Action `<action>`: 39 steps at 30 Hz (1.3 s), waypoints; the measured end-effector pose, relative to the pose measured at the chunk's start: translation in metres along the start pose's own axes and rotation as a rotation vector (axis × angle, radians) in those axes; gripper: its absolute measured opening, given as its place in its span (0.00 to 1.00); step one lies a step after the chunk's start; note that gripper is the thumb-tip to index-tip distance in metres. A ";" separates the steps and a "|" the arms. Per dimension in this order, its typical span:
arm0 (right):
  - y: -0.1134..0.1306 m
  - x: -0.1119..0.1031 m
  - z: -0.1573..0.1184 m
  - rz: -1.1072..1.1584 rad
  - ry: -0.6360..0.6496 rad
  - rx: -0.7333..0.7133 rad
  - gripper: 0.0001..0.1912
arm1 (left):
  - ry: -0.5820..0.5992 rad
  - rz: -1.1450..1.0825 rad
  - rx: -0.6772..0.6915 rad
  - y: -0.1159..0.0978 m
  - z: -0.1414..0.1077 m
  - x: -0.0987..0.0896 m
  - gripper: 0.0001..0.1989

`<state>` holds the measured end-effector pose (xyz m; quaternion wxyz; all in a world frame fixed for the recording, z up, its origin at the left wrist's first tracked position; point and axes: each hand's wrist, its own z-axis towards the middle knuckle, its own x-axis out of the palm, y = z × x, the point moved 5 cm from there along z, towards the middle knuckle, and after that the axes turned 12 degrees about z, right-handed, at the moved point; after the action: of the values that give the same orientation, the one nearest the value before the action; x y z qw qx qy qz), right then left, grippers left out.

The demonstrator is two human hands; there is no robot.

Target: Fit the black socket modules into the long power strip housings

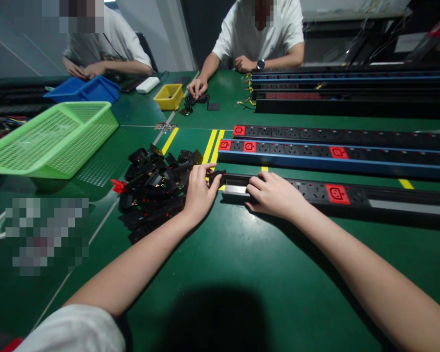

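Nearest me on the green table lies a black power strip [315,195] with a channel, a red socket module [337,194] and several black socket modules in it. Part of its channel shows bare metal at the left end. My right hand [273,194] grips the strip near that end, fingers curled over the far side. Between the thumb and fingers of my left hand [201,193] is a small black socket module [217,179], held at the strip's left end. A heap of black socket modules [154,186] lies just left of that hand, partly hidden by it.
Beyond my strip lie a blue-sided power strip [297,160] and more strips at the back right. A green basket [91,142], a blue bin [102,88] and a yellow bin [181,103] stand left. Two people sit opposite; one's hand [197,88] touches black parts.
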<state>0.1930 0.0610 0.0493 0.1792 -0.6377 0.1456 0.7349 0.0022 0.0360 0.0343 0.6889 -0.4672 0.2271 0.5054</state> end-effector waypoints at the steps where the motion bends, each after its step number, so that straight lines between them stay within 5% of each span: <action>1: 0.000 0.000 0.000 0.000 0.002 0.000 0.16 | 0.012 -0.022 -0.017 0.001 0.000 0.001 0.13; 19: 0.000 0.000 -0.001 0.007 0.010 0.013 0.15 | 0.163 -0.093 -0.102 0.006 0.001 0.014 0.13; 29: 0.000 0.000 -0.001 -0.016 0.012 0.005 0.16 | 0.163 -0.457 -0.254 0.026 0.006 0.024 0.15; 39: 0.000 -0.001 0.000 -0.009 0.012 0.004 0.16 | 0.207 -0.405 -0.193 0.018 0.006 0.022 0.19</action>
<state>0.1935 0.0606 0.0500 0.1831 -0.6423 0.1453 0.7300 -0.0063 0.0526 0.0121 0.7015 -0.6162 0.1488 0.3257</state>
